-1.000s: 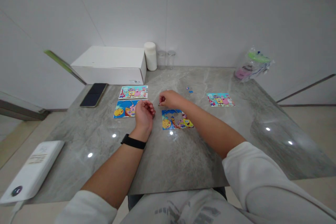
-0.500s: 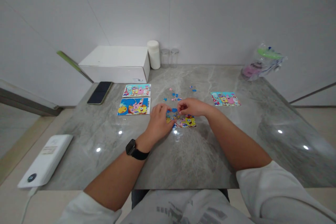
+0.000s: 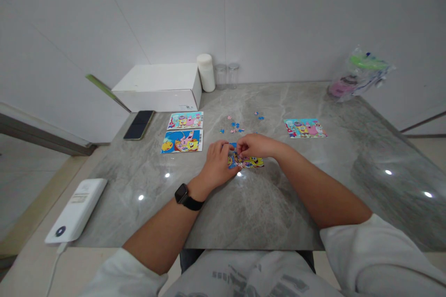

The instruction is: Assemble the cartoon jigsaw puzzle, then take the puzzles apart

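Observation:
A partly assembled jigsaw puzzle (image 3: 256,162) with yellow, pink and blue cartoon figures lies flat on the grey table, partly hidden by both hands. My left hand (image 3: 220,162), with a black watch on its wrist, rests along the puzzle's left side, fingers apart and thumb at the lower edge. From the right, my right hand (image 3: 256,145) reaches over the puzzle's upper part. Its thumb and index finger pinch a small puzzle piece, mostly covered by the fingertips, against the middle of the picture. Several loose puzzle pieces (image 3: 236,125) lie just beyond the hands.
Two cartoon picture cards (image 3: 184,120) (image 3: 181,142) lie left, another card (image 3: 305,128) right. A phone (image 3: 139,125), white box (image 3: 156,88), white bottle (image 3: 206,73) and two glass jars (image 3: 227,77) stand or lie behind. A power bank (image 3: 77,211) is front left, a plastic bag (image 3: 358,76) back right.
The view has shifted slightly. My right fingertips have come down and nearer to my left hand, over the puzzle's middle. My left index finger reaches further across the puzzle's upper left.

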Tool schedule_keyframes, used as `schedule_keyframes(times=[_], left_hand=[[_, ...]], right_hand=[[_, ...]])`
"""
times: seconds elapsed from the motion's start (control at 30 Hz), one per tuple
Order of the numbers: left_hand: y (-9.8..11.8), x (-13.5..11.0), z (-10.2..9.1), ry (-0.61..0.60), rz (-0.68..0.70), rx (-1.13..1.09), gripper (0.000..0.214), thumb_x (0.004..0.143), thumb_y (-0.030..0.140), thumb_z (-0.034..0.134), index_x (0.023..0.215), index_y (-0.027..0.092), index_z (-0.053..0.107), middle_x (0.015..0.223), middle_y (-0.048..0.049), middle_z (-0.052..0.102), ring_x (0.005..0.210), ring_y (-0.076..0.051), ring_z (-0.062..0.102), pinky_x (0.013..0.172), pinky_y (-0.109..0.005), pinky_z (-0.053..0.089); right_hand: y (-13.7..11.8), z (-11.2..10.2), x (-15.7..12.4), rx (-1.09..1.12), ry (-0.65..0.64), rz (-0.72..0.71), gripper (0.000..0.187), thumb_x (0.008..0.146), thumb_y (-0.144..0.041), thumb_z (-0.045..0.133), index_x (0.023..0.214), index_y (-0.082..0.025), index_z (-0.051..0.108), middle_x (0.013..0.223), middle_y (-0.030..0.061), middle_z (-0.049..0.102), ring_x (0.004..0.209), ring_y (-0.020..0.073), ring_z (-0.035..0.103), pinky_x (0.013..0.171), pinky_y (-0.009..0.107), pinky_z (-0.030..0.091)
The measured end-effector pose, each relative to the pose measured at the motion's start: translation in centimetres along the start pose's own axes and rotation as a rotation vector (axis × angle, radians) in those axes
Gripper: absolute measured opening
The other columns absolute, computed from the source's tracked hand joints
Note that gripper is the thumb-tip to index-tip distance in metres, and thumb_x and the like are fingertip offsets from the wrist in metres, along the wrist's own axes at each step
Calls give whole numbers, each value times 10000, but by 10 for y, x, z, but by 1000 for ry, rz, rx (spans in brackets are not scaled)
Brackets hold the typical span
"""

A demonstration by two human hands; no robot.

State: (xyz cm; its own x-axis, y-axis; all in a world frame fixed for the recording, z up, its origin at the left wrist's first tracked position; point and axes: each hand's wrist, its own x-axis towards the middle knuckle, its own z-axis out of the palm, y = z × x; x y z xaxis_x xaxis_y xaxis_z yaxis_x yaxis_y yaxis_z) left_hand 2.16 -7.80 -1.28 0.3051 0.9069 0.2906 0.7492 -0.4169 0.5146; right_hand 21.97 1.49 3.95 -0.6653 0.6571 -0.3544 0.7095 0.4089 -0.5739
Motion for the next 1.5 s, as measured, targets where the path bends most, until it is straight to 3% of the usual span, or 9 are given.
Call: schedule_keyframes(times=[0.87, 1.5], left_hand=[[2, -1, 0, -44, -11, 47, 504, 806, 375, 837, 1235, 243, 607, 1361, -146, 558, 1315, -370, 528, 1153, -607, 408], [2, -2, 1, -86, -19, 101, 519, 842, 420, 808, 1265, 216, 586, 1394, -156, 547, 1353, -361, 510, 1192, -605, 377]], right_hand=[[-8, 0, -3, -92, -34, 27, 142, 836, -177, 707, 951, -213, 783, 883, -4, 803, 800, 155, 712, 650, 223, 422], [-25, 7, -2, -344, 7, 121, 183, 869, -254, 713, 1018, -234, 818, 1004, 46, 815, 903, 195, 712, 717, 249, 422]])
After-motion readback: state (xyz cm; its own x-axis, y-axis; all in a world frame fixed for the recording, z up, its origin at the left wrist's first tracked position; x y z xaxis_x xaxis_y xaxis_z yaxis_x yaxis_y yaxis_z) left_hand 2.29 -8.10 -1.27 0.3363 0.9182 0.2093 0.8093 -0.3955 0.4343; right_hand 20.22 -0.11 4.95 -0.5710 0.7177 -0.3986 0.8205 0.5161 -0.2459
